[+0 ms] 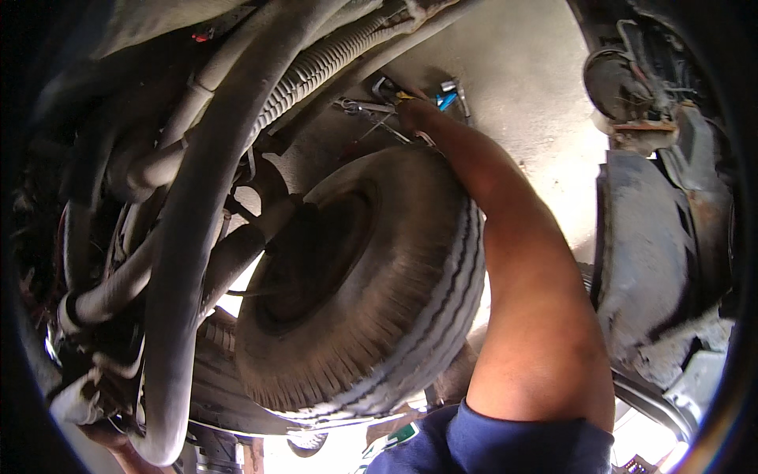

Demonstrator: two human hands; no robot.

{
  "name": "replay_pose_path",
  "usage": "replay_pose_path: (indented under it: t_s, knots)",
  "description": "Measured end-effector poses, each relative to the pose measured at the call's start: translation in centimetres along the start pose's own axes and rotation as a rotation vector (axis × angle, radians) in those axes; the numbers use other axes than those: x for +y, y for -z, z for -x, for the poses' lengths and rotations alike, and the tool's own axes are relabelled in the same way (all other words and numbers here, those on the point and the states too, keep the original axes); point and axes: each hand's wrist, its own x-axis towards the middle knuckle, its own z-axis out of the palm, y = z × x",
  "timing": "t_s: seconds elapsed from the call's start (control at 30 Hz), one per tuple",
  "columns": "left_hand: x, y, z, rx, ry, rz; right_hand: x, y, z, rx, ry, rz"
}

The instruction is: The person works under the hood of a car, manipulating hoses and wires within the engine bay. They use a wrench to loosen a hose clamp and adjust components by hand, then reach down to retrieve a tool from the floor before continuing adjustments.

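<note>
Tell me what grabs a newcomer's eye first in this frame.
A big worn tyre fills the centre, with thick hoses sweeping down its left. The person's right arm stretches over the tyre, the right hand among scattered tools on the concrete floor at the top.

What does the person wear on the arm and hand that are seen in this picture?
The right arm is bare from the hand up to the upper arm. A short dark blue sleeve covers the shoulder end. The right hand looks bare, with no glove that I can see, and no watch or band shows at the wrist. The left hand cannot be clearly made out.
</note>
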Motion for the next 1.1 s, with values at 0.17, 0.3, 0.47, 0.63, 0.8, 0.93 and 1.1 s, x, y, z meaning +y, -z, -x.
replay_pose_path:
  t_s: [0.17, 0.3, 0.47, 0.63, 0.8, 0.93, 1.1]
  knots:
    - [1.0, -1.6, 0.1, 0.019, 0.008, -0.039, -0.7, -2.0, -4.8, 0.07, -0.212, -0.428]
    - [1.5, -2.1, 0.0, 0.029, 0.023, -0.063, 0.5, -4.2, -5.7, 0.349, -0.078, -0.239]
    - [2.2, -3.0, -0.3, 0.036, 0.023, -0.075, 0.9, -4.2, -4.8, 0.481, 0.016, 0.013]
    - [2.7, -4.0, -0.5, 0.034, 0.007, -0.082, -0.5, -2.2, -6.0, 0.386, 0.046, 0.072]
    - [2.7, -5.3, -0.7, 0.009, 0.002, -0.075, 1.6, -1.6, -4.4, 0.329, -0.142, -0.135]
    - [2.5, -6.1, -0.2, -0.006, 0.003, -0.038, 5.3, -0.8, -0.4, 0.22, -0.137, -0.236]
    - [2.8, -6.1, 0.9, -0.028, -0.001, 0.032, 4.9, -1.6, 5.7, 0.187, -0.392, -0.465]
